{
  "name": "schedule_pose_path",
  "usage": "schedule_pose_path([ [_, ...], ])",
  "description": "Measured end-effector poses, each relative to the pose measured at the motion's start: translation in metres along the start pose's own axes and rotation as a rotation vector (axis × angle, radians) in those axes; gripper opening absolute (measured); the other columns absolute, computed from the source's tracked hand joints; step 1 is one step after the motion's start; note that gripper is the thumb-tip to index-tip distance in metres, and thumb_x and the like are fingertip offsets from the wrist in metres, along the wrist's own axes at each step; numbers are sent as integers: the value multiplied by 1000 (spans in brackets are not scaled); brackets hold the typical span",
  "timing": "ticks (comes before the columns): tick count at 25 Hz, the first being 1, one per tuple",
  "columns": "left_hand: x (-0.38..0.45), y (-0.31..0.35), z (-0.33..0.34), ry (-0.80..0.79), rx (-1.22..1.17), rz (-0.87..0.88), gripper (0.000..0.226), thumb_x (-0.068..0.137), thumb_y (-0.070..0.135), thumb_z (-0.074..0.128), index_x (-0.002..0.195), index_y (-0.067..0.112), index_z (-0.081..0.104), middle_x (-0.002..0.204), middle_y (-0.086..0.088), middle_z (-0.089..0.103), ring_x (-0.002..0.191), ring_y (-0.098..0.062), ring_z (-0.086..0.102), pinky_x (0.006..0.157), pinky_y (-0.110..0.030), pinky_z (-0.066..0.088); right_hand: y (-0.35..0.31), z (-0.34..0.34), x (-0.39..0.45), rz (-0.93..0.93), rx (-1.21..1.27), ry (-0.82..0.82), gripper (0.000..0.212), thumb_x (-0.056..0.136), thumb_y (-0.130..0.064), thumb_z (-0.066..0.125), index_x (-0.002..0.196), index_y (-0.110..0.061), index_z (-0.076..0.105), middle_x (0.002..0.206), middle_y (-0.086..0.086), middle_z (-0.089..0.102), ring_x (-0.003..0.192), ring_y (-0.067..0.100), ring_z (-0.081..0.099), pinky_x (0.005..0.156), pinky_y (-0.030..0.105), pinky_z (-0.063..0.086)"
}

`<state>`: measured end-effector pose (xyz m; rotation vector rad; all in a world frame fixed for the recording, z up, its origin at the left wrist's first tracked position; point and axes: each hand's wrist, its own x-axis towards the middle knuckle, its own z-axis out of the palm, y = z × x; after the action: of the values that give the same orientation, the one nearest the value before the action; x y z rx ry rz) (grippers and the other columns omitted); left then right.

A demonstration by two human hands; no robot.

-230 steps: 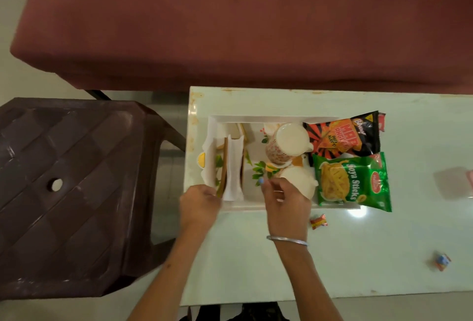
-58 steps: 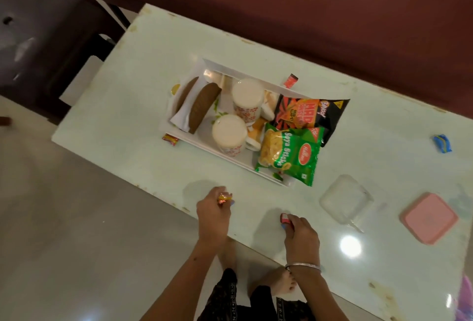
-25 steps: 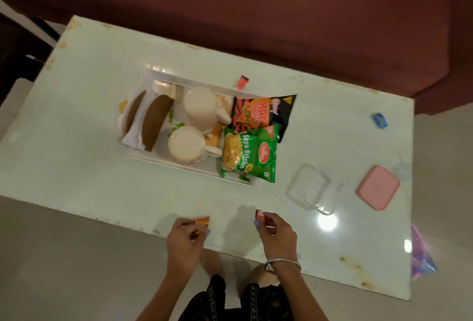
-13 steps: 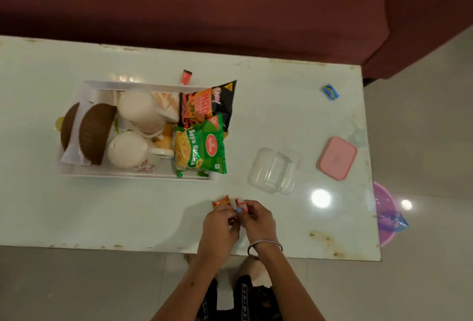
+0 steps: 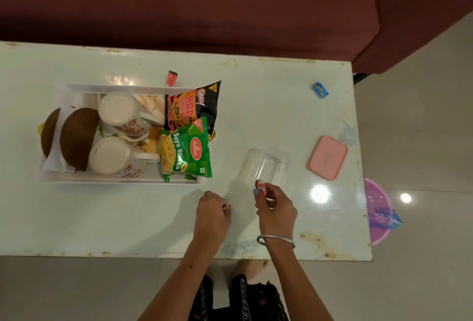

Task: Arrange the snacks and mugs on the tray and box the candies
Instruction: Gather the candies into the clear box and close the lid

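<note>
- Head view: my right hand pinches a red candy at the near rim of the clear box; if I let go early it lands on the worktop instead.
- My left hand is curled shut on something small with a yellow edge, likely a candy; it could slip out unseen.
- A blue candy far right and a red one behind the tray are easy to forget.
- The pink lid waits right of the box.
</note>
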<state>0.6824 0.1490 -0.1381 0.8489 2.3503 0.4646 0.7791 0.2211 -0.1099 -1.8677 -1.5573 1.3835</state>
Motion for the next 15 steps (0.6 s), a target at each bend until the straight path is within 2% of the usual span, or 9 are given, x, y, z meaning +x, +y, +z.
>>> schedule_pose_path([
  [1, 1, 8, -4, 42, -106, -9, 17, 80, 15, 69, 94, 5, 71, 100, -11, 65, 84, -14, 58, 76, -13, 43, -3, -3, 5, 12, 15, 40, 11, 84, -23, 64, 93, -18, 68, 69, -4, 66, 60, 14, 65, 65, 30, 57],
  [3, 4, 32, -10, 112, -323, 4, 17, 73, 14, 76, 87, 6, 73, 90, -9, 67, 69, -6, 58, 67, -4, 42, -7, -10, 18, 45, 15, 87, 15, 84, -22, 63, 95, -13, 68, 69, 2, 67, 54, 16, 65, 57, 15, 52],
  [5, 11, 61, -12, 120, -478, 6, 18, 71, 15, 77, 88, 8, 73, 88, -6, 67, 66, 0, 58, 63, 0, 42, -10, -14, 30, 75, -7, 95, 16, 86, -23, 61, 94, -10, 67, 74, 6, 69, 50, 12, 63, 52, 5, 46],
  [6, 15, 75, -12, 100, -524, -8, 20, 71, 15, 77, 89, 8, 73, 89, -5, 66, 67, 0, 58, 63, 1, 41, -12, -16, 35, 86, -11, 91, 17, 88, -23, 59, 94, -10, 67, 76, 7, 70, 50, 11, 63, 55, 7, 48],
  [8, 24, 94, -10, 30, -555, -57, 24, 72, 15, 77, 94, 8, 71, 94, -7, 67, 71, -4, 60, 61, 3, 41, -14, -19, 40, 101, -5, 95, 19, 90, -19, 53, 96, -6, 65, 79, 8, 69, 50, 16, 64, 63, 26, 57],
  [10, 31, 103, -8, -36, -543, -105, 26, 72, 14, 76, 98, 9, 71, 100, -7, 70, 76, -9, 61, 57, 3, 40, -14, -23, 44, 65, -24, 126, 18, 91, -13, 50, 96, -5, 65, 73, 3, 65, 51, 22, 65, 64, 39, 58],
  [12, 34, 105, -7, -48, -502, -123, 25, 73, 12, 74, 98, 11, 71, 102, -5, 70, 78, -10, 62, 55, 3, 39, -14, -29, 49, -13, -59, 173, 15, 89, -11, 52, 92, -8, 67, 70, 2, 65, 55, 25, 67, 65, 41, 57],
  [15, 34, 99, -12, -11, -464, -124, 19, 77, 11, 71, 96, 13, 71, 95, 1, 70, 72, -3, 61, 58, 0, 41, -18, -38, 76, -108, -90, 229, 13, 86, -9, 56, 91, -10, 68, 84, 10, 72, 64, 18, 63, 70, 32, 54],
])
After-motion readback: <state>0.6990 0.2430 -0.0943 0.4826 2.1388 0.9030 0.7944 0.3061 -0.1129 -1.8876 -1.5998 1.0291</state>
